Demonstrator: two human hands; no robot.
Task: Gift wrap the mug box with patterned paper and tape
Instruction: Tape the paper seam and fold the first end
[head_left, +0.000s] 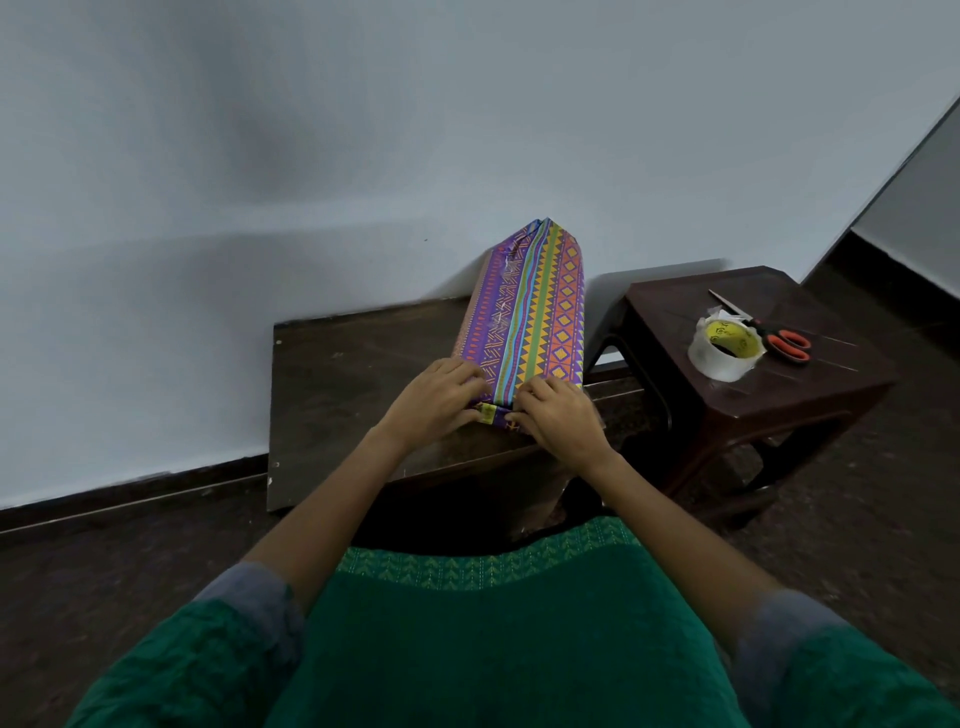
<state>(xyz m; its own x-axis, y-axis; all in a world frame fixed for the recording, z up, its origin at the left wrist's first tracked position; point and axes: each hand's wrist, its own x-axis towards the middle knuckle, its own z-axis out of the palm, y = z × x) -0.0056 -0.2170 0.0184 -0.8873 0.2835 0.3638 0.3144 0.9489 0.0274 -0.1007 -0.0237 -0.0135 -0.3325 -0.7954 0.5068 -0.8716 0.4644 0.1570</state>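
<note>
Left hand (434, 397) and right hand (558, 421) at near end of wrapped mug box (524, 317) on counter (343, 384); each grip pinching end flaps of patterned paper. Judgement: crease flaps tight, keep one hand pressing, other fetches tape roll (726, 349) by scissors (774, 335) on side stool (810, 384). Far end looks already folded.

Wrapped box (530, 317) on low table (337, 395), against wall (363, 130); stool (810, 384) right, bearing tape roll (724, 348), scissors (769, 332).

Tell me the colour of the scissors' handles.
Orange-red with black, on the scissors; head view.
</note>
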